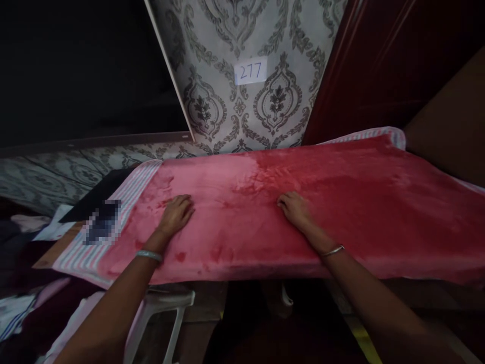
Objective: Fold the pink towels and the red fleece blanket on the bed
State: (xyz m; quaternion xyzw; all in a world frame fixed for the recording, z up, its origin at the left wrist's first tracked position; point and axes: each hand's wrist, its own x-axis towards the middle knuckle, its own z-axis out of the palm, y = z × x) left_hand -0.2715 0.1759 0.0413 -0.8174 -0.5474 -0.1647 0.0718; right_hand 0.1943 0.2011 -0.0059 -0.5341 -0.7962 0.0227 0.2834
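A red plush cloth (235,217) covers a long table, its pile brushed into lighter and darker patches. My left hand (177,214) rests palm down on its left part, fingers loosely bent and holding nothing. Farther right, my right hand (295,210) also lies on the cloth near the middle, its fingers slightly curled with nothing seen in them. Under the red cloth a striped cloth (84,257) shows at the left end and along the back right edge. A bracelet sits on each wrist.
A blurred dark object (101,222) lies on the striped cloth at the left. Behind the table are a large black screen (83,71), a patterned wall with a paper (250,71) marked 277, and a dark red panel (371,76). A white plastic stool (166,303) stands below; clothes are heaped left.
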